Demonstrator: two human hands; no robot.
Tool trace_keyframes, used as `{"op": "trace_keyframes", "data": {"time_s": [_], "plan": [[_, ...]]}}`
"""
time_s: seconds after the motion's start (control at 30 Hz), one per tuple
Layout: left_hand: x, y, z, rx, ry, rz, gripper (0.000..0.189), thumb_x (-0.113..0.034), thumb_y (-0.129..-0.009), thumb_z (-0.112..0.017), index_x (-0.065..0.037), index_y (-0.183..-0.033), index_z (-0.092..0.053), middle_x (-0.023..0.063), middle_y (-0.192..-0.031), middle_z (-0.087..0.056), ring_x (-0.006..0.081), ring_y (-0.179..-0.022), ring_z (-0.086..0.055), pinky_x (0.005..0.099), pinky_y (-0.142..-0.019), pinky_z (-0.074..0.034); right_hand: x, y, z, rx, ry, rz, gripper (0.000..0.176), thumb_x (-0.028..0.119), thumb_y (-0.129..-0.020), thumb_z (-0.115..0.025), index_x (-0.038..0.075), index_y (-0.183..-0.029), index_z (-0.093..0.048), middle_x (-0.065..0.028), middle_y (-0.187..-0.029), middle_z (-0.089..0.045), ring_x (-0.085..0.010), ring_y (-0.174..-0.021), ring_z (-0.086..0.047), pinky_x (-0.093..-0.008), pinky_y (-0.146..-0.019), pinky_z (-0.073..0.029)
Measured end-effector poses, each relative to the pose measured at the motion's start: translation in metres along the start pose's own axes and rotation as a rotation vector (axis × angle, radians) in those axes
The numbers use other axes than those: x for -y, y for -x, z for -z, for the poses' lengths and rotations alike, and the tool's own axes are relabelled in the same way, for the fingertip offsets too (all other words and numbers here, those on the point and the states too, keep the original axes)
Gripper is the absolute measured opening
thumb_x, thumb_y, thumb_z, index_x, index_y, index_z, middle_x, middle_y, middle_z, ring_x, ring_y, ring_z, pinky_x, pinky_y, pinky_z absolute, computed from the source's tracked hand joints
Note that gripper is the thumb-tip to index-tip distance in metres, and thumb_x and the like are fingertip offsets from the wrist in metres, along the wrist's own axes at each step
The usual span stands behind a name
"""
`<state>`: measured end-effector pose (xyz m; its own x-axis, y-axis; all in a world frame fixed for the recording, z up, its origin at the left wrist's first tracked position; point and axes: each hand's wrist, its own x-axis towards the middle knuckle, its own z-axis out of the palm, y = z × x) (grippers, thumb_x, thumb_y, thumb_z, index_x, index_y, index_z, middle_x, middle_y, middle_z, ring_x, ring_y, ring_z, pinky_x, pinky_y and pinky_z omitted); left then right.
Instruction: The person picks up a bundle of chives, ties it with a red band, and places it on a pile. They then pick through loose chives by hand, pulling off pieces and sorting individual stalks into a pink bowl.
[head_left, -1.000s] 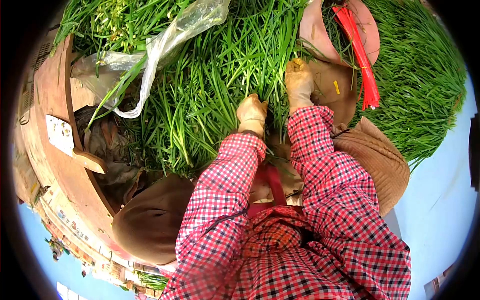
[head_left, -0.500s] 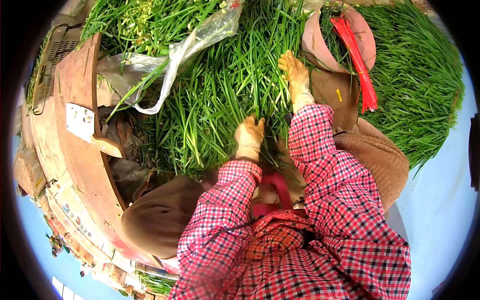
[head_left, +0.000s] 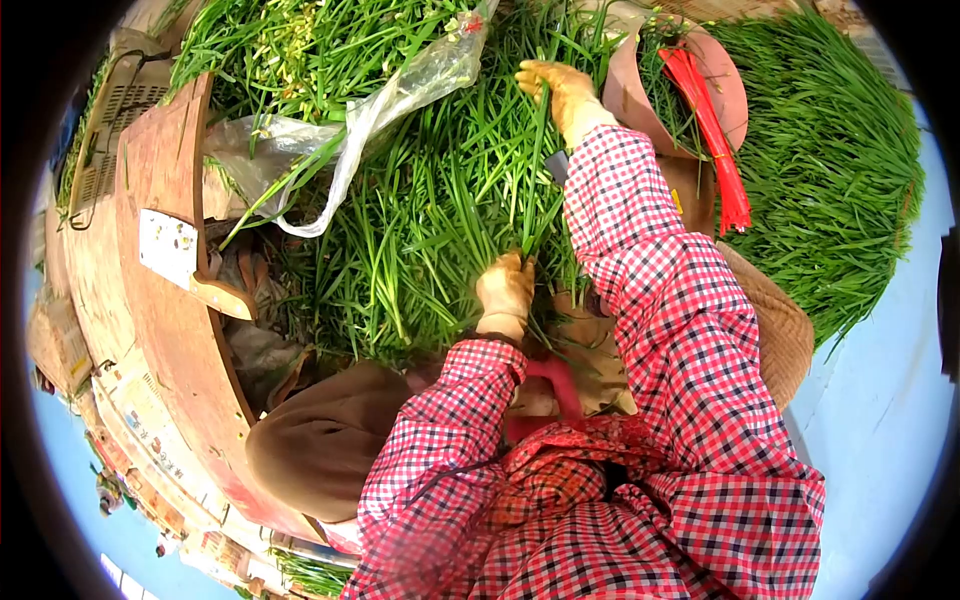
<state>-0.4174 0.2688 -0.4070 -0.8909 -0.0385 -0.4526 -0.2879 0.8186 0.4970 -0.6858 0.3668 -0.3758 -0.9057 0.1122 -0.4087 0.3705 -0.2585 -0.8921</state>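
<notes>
Loose long green stalks lie in a heap in front of me. My left hand, in a yellowish glove, is closed at the near edge of the heap, around the ends of some green stalks. Farther up and to the right, my right hand, gloved the same way, is over the heap with its fingers bent round toward the left. A few stalks pass at its fingers; whether it grips them is hard to tell.
A cleaver lies on the curved wooden board at left. A clear plastic bag crosses the stalks. Red ties rest on a pink container at right, beside a dense pile of greens.
My right hand has moved up and to the left over the stalks, and its fingers have bent inward. My left hand has shifted slightly down and right in the view.
</notes>
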Motion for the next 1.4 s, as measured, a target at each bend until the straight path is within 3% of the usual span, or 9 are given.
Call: {"op": "trace_keyframes", "data": {"time_s": [0.2,0.3,0.4,0.53,0.63,0.77,1.2,1.33,1.4], "plan": [[0.03,-0.016,-0.003,-0.034,0.191,0.104,0.035,-0.037,-0.078,-0.065,-0.007,-0.096,-0.064,0.0184,-0.09,-0.065,0.0368,-0.085,-0.062,0.0413,-0.074,-0.05,0.018,0.007,0.017,0.052,0.437,0.104,0.032,0.039,-0.09,-0.052,0.017,-0.108,-0.066,0.0034,-0.11,-0.063,-0.0143,-0.105,-0.053,-0.0295,-0.083,-0.039],[0.011,-0.022,0.047,-0.043,0.238,0.175,0.05,-0.035,-0.078,-0.066,-0.004,-0.116,-0.057,0.0188,-0.113,-0.06,0.0321,-0.105,-0.057,0.0376,-0.09,-0.046,0.033,0.026,0.006,0.028,0.447,0.119,0.03,0.036,-0.089,-0.054,0.014,-0.104,-0.067,0.0015,-0.106,-0.065,-0.0157,-0.095,-0.059,-0.0278,-0.074,-0.042],[0.004,-0.049,0.053,-0.406,0.325,-0.044,0.047,-0.029,-0.08,-0.065,0.001,-0.114,-0.056,0.0211,-0.11,-0.06,0.034,-0.103,-0.057,0.0381,-0.091,-0.044,0.032,0.026,0.002,0.082,0.322,0.132,0.033,0.034,-0.091,-0.051,0.007,-0.104,-0.066,-0.0029,-0.102,-0.067,-0.0156,-0.083,-0.064,-0.0234,-0.062,-0.044],[-0.023,-0.085,0.075,-0.516,0.506,-0.245,0.04,-0.025,-0.081,-0.064,0.004,-0.108,-0.059,0.0195,-0.099,-0.064,0.0311,-0.091,-0.062,0.0345,-0.083,-0.048,0.043,0.053,-0.01,0.269,0.147,0.043,0.037,0.035,-0.093,-0.048,0.004,-0.104,-0.064,-0.0079,-0.104,-0.067,-0.0159,-0.082,-0.066,-0.023,-0.064,-0.047],[-0.039,-0.096,0.087,-0.338,0.742,-0.057,0.03,-0.023,-0.084,-0.062,0.004,-0.098,-0.063,0.0138,-0.083,-0.067,0.0193,-0.074,-0.064,0.026,-0.072,-0.048,0.047,0.063,-0.013,0.413,0.113,0.017,0.048,0.04,-0.093,-0.046,0.001,-0.119,-0.054,-0.0121,-0.115,-0.06,-0.0195,-0.097,-0.06,-0.0282,-0.081,-0.044],[-0.041,-0.093,0.087,-0.169,1.073,-0.051,0.022,-0.021,-0.087,-0.059,0.001,-0.091,-0.065,0.0079,-0.083,-0.068,0.0121,-0.073,-0.063,0.0228,-0.069,-0.047,0.052,0.064,-0.015,0.378,0.032,0.038,0.037,0.033,-0.093,-0.047,0.0,-0.104,-0.061,-0.0121,-0.105,-0.065,-0.022,-0.088,-0.065,-0.0274,-0.069,-0.049],[-0.032,-0.071,0.083,-0.01,1.063,-0.049,0.024,-0.02,-0.089,-0.053,0.002,-0.086,-0.064,0.0064,-0.075,-0.066,0.0134,-0.066,-0.06,0.0236,-0.063,-0.047,0.031,0.077,0.002,0.23,-0.061,0.15,0.031,0.026,-0.093,-0.05,-0.002,-0.102,-0.06,-0.0147,-0.097,-0.066,-0.0221,-0.078,-0.067,-0.0262,-0.064,-0.049],[-0.013,-0.099,0.056,-0.194,1.271,0.093,0.023,-0.017,-0.09,-0.051,0.003,-0.086,-0.063,0.0101,-0.076,-0.066,0.0163,-0.061,-0.062,0.0258,-0.058,-0.051,0.026,0.108,0.005,0.098,0.109,0.643,0.034,0.029,-0.095,-0.047,-0.001,-0.093,-0.062,-0.0134,-0.09,-0.067,-0.019,-0.072,-0.066,-0.0251,-0.061,-0.047],[0.01,-0.104,0.057,-0.103,1.096,0.244,0.023,-0.016,-0.09,-0.051,0.004,-0.088,-0.062,0.0117,-0.078,-0.066,0.0172,-0.061,-0.063,0.0274,-0.059,-0.053,0.037,0.103,0.017,-0.063,0.064,0.592,0.032,0.031,-0.094,-0.048,0.003,-0.091,-0.063,-0.0095,-0.088,-0.068,-0.017,-0.072,-0.066,-0.0251,-0.064,-0.047]]}}
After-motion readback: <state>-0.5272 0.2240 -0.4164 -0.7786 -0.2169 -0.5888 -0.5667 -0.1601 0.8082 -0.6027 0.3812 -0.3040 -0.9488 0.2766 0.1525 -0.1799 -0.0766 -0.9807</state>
